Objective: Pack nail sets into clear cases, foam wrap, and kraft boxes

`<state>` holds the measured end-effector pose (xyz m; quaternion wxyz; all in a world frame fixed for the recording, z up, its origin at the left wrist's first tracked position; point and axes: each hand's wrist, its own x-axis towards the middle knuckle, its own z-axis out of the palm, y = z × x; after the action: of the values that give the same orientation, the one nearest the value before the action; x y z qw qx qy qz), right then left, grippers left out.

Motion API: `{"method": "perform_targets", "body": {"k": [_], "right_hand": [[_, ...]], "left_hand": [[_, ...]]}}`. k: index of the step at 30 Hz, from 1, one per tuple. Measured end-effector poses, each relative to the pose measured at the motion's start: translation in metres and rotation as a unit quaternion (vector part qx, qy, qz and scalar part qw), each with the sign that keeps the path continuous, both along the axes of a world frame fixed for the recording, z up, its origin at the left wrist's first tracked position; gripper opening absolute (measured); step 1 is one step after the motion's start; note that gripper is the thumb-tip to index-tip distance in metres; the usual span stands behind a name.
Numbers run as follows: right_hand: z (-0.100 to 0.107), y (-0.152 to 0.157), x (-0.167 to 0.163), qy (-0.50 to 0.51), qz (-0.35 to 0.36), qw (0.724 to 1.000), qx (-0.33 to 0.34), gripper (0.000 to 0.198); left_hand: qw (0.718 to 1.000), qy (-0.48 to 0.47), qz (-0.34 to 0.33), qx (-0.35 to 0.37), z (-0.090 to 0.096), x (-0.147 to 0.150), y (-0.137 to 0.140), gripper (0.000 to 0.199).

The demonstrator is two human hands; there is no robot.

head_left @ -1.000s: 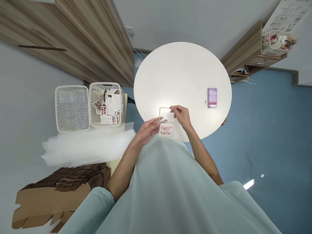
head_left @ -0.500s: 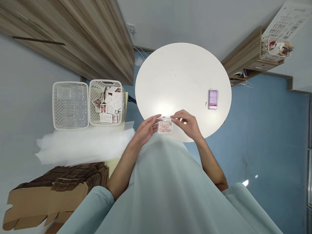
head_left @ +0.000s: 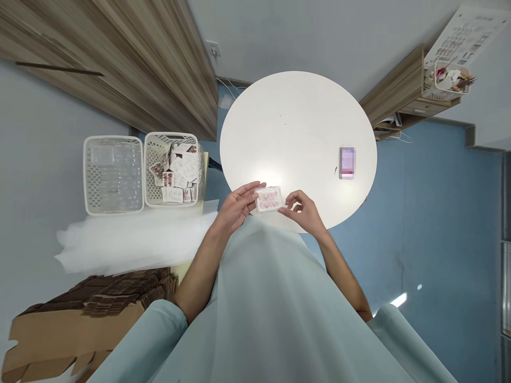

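Small clear rectangular plastic case [head_left: 269, 200]: smooth, glossy
White oval tabletop [head_left: 299, 122]: smooth, softly shiny
White perforated square plastic baskets [head_left: 151, 185]: smooth, faintly shiny
Brown flat cardboard stack [head_left: 75, 331]: matt, rough-edged
White layered translucent sheeting [head_left: 131, 239]: soft, plastic-looking
Pale blue-green cloth garment [head_left: 271, 308]: matt, smooth
Tall grey-brown wood-grain cabinet [head_left: 131, 53]: matt, streaked

Head-worn cam, looking fwd & steeply down, w/ a v wide view. Closest is the wearer's pale garment [head_left: 271, 308], btm ctr. Farther off: L hand [head_left: 235, 208] & R hand [head_left: 307, 214], mid-frame, then round table [head_left: 295, 117], floor [head_left: 407, 213] & wall [head_left: 299, 32].
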<state>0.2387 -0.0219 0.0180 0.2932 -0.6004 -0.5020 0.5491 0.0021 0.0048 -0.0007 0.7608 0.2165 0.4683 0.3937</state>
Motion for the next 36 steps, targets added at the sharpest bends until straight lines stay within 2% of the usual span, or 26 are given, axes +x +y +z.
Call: {"method": "perform_targets", "body": {"k": [5, 9, 11, 14, 17, 24, 30, 36], "right_hand": [[-0.008, -0.001, -0.003, 0.057, 0.030, 0.995, -0.081, 0.044], [-0.011, -0.004, -0.009, 0.086, 0.036, 0.990, -0.106, 0.046], [-0.014, -0.005, -0.012, 0.087, 0.021, 0.990, -0.106, 0.048], [-0.025, -0.005, -0.017, 0.083, 0.001, 0.990, -0.111, 0.049], [-0.041, -0.004, -0.022, 0.082, -0.002, 0.989, -0.124, 0.048], [-0.081, 0.003, -0.043, 0.064, 0.019, 0.986, -0.156, 0.053], [-0.119, 0.011, -0.058, 0.048, 0.044, 0.984, -0.167, 0.051], [-0.150, 0.016, -0.072, 0.026, 0.032, 0.981, -0.190, 0.042]], "left_hand": [[1.000, 0.009, -0.016, 0.019, 0.001, 0.000, -0.002, 0.051], [0.999, 0.026, -0.022, 0.034, 0.002, -0.001, -0.006, 0.055], [0.997, 0.058, -0.031, 0.029, 0.001, -0.005, -0.010, 0.059], [0.986, 0.142, -0.092, 0.002, -0.007, -0.013, -0.017, 0.069], [0.971, 0.198, -0.134, -0.016, -0.020, -0.020, -0.025, 0.072], [0.971, 0.227, -0.067, -0.043, -0.062, -0.031, -0.033, 0.072], [0.963, 0.249, -0.059, -0.082, -0.094, -0.042, -0.028, 0.068], [0.952, 0.284, -0.049, -0.104, -0.117, -0.044, -0.024, 0.057]]}}
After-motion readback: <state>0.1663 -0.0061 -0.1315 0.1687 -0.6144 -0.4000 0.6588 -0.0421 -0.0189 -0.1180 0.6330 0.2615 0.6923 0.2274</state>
